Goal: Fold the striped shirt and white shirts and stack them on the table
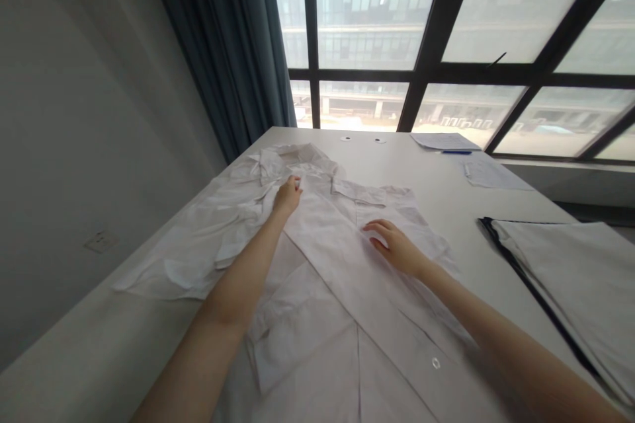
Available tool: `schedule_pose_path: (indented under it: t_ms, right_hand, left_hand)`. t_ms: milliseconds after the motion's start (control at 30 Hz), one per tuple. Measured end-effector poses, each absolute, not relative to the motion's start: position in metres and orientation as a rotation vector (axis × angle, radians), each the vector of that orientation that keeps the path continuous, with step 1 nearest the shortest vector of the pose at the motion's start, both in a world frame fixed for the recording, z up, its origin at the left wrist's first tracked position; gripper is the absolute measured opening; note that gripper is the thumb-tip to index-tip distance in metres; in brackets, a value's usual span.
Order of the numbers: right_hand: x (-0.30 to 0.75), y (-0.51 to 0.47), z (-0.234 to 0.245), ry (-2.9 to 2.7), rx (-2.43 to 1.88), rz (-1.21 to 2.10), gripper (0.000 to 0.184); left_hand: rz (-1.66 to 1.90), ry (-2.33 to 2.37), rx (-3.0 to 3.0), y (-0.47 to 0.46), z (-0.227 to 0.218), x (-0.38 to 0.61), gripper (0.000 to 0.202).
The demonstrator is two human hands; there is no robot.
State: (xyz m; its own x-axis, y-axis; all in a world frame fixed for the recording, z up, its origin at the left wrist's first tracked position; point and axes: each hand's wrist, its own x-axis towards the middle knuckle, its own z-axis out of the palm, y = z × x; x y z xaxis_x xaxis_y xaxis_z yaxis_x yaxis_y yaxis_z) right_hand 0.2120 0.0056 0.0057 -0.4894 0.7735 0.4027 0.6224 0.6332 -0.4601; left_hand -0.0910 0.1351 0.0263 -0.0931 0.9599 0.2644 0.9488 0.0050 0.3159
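A white coat (pixel 317 317) lies spread over the table, its collar (pixel 317 157) toward the far end and its front edge running diagonally toward me. One pale button (pixel 435 363) shows low on the right. Just below the collar, my left hand (pixel 288 195) is closed in a pinch on the coat's front edge. My right hand (pixel 394 246) is over the right front panel, fingers slightly curved and apart from the thumb, with nothing held. Whether its fingertips press on the cloth I cannot tell. The sleeve (pixel 193 258) on the left lies crumpled near the table's edge.
Folded white and dark cloth (pixel 575 277) lies on the right of the white table (pixel 377 162). Papers (pixel 444 141) and a blue pen (pixel 456 152) are at the far right, with two small white discs (pixel 346 139) nearby. A blue curtain (pixel 238 46) and windows stand behind.
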Motion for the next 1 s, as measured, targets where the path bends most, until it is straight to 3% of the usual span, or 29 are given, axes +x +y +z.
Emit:
schedule_pose_path:
  t_ms: [167,300,400,533,700,833,1000]
  right_hand:
    - [0.186,0.036,0.013,-2.133,-1.060,0.352,0.039]
    - [0.171,0.057,0.025,-2.122,-1.111,0.042,0.061]
    - [0.163,0.067,0.033,-2.262,-1.180,-0.268,0.052]
    - [0.156,0.074,0.035,-2.384,-1.158,-0.427,0.048]
    - [0.163,0.077,0.030,-2.333,-1.123,-0.527,0.016]
    - [0.178,0.074,0.022,-2.261,-1.095,-0.595,0.016]
    - [0.196,0.061,0.008,-2.336,-1.043,-0.648,0.022]
  left_hand:
    - [0.826,1.908,2.521,0.106,0.022,-0.075,0.021]
    - [0.797,1.661,2.826,0.085,0.012,-0.063,0.011]
    - [0.776,1.526,2.958,0.074,0.006,-0.057,0.009]
    - [0.756,1.402,3.062,0.060,0.003,-0.050,0.010]
    - [0.759,1.625,3.002,0.047,0.012,-0.054,0.019]
    - [0.596,1.917,2.896,0.039,0.024,-0.075,0.014]
    - [0.634,1.681,3.142,0.015,0.026,-0.094,0.016]
